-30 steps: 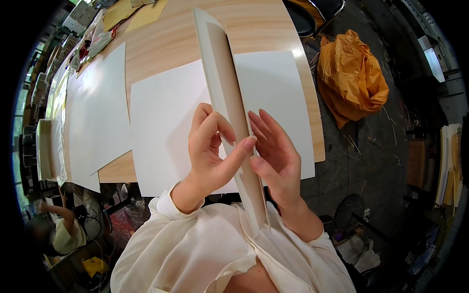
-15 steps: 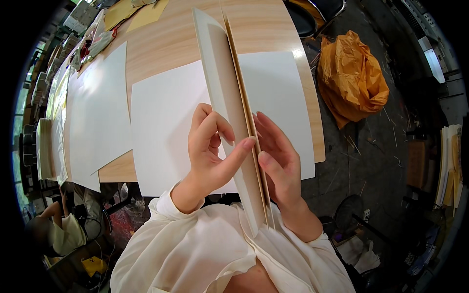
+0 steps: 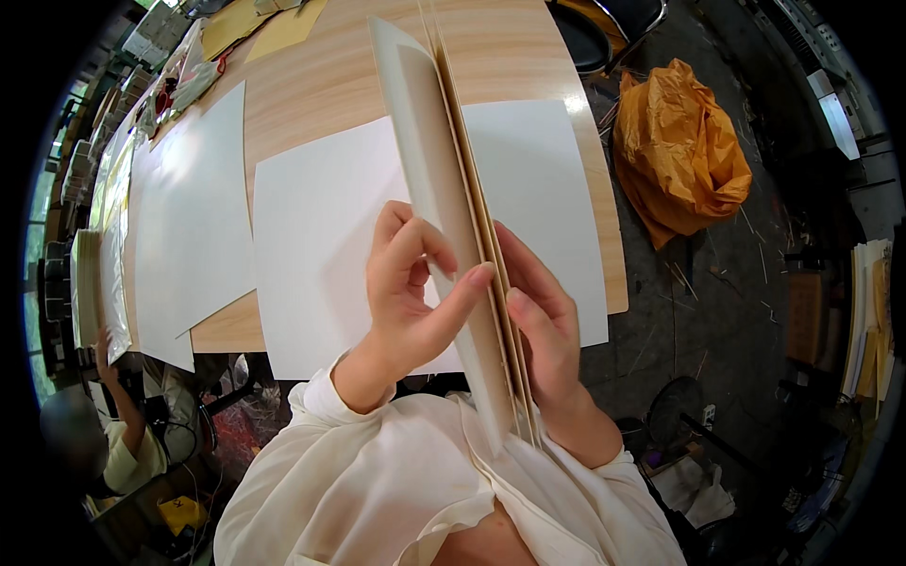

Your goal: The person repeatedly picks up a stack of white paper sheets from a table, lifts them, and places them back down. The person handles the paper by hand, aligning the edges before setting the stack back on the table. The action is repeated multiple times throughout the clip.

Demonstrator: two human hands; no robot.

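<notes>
"Left grip (image 3: 401, 297) first: what does it have?"

"The stack (image 3: 444, 170), held on edge between thumb and curled fingers, above a white sheet (image 3: 316, 217) on the surface (image 3: 340, 71)."

"And what's new?"

"More leaves (image 3: 479, 203) stand off the stack than a moment ago, just right of the left thumb, toward the right grip (image 3: 552, 325). They appear to be getting parted a few at a time."

"Is the right grip clamped?"

"Can't tell from here. Its thumb lies beside the leaves, its fingers partly hidden behind."
</notes>
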